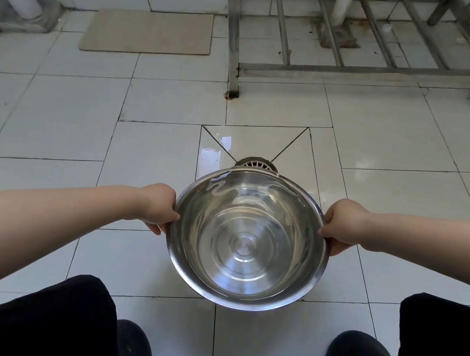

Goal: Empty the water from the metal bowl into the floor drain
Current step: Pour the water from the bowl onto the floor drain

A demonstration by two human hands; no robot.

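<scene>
hands: left hand (160, 208) and right hand (341, 230) grip opposite rims | bowl (247, 240) between them, far lip over drain (257, 163) | tip away slowly, lip low, avoid splash

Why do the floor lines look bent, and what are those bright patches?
Head view: the wide-angle lens bows the tile lines toward the edges. Soft, even light falls, with glare on the wet tiles beside the round white floor drain and ringed reflections inside the shiny metal bowl, gripped by the left hand and right hand. Focus is sharp throughout.
</scene>
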